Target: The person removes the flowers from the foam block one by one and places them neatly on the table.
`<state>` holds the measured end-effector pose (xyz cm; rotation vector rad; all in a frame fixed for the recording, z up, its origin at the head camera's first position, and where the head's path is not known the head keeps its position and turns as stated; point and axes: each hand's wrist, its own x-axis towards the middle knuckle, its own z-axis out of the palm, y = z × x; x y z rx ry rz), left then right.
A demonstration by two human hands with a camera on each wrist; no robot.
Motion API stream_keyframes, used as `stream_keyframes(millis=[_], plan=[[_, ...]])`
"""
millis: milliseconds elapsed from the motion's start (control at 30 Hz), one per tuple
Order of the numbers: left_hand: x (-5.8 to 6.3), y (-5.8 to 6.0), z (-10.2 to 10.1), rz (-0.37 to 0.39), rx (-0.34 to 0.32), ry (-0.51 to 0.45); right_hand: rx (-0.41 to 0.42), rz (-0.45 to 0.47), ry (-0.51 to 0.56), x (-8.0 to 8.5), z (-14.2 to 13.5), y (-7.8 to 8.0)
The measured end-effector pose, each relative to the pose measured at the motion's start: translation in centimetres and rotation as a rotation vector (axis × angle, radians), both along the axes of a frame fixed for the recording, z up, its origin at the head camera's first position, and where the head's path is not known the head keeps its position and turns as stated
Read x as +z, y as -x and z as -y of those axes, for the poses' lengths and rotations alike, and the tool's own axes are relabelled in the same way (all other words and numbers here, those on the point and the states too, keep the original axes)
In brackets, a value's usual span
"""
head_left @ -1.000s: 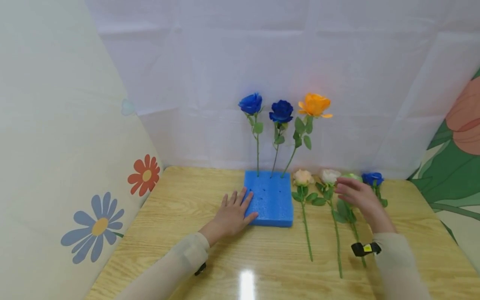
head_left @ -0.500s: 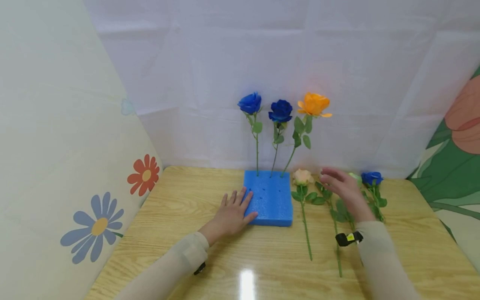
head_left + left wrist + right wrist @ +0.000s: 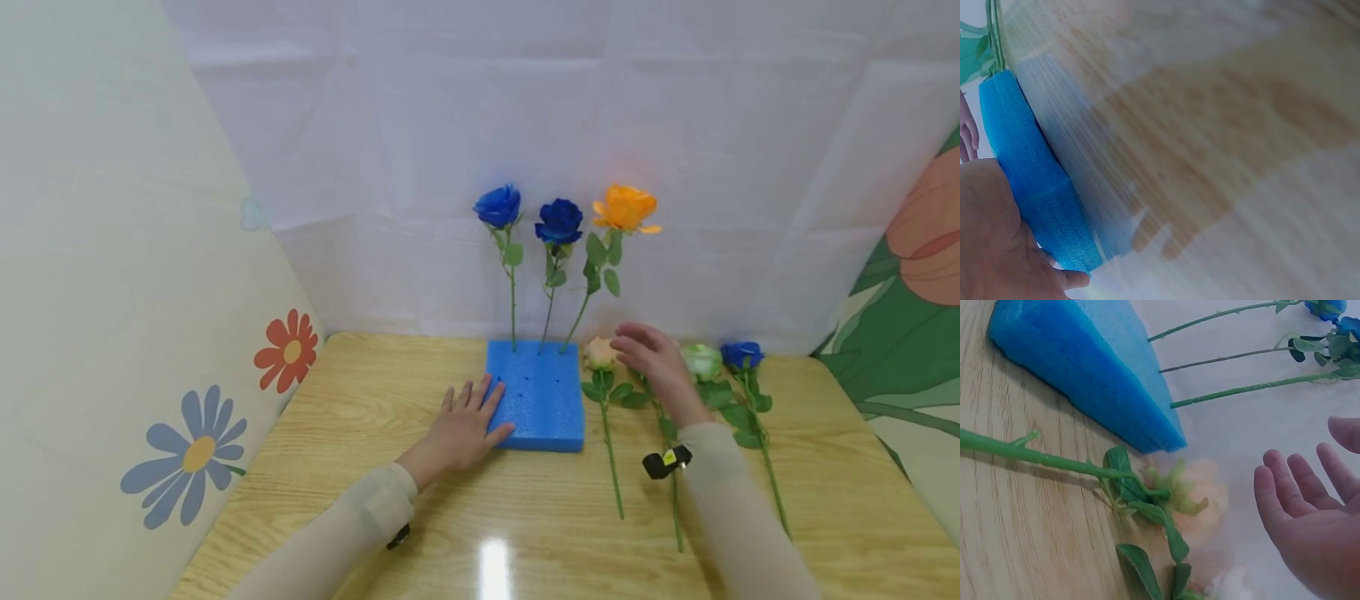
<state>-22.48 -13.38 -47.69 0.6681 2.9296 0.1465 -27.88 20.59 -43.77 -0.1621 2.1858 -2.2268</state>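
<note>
The right hand (image 3: pixel 657 367), empty with fingers loosely bent, is raised just right of the peach-coloured, green-stemmed rose (image 3: pixel 598 356) on the wood-grain table (image 3: pixel 375 400). The left hand (image 3: pixel 460 433), fingers spread, rests on the left edge of the blue rectangular foam block (image 3: pixel 546 402).
</note>
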Motion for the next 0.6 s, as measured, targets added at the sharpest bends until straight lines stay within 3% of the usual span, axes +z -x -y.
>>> stream_keyframes(millis=[367,600], plan=[[0.1,-0.1,0.0,0.004,-0.002,-0.004,-0.044,0.031,0.132,-0.3,2.3,2.1],[0.2,-0.2,-0.1,0.001,0.002,-0.004,-0.029,0.026,0.143,-0.5,3.4,2.9]])
